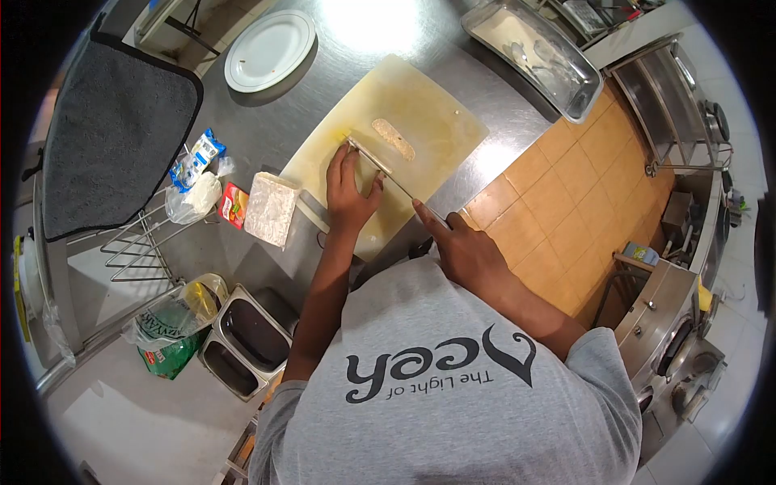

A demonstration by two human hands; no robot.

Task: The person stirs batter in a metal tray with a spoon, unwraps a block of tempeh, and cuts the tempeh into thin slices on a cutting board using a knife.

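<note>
While in right fingers (430, 221), knife (402, 187) lengthwise diagonal, blade forward-left; grip of left fingers (349, 170) unclear.

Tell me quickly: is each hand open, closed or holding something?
Left hand: fingertips down beside the knife, over the cutting board; whether it grips anything cannot be told.
Right hand: closed, holding the knife.

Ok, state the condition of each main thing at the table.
Yellowish plastic cutting board: flat, stained
Long metal knife: held in right hand
Beige oblong slice: loose, untouched
Round white plate: face up, nearly bare
Rectangular metal tray: holding pale mixture
Pale rectangular block: lying flat
</note>
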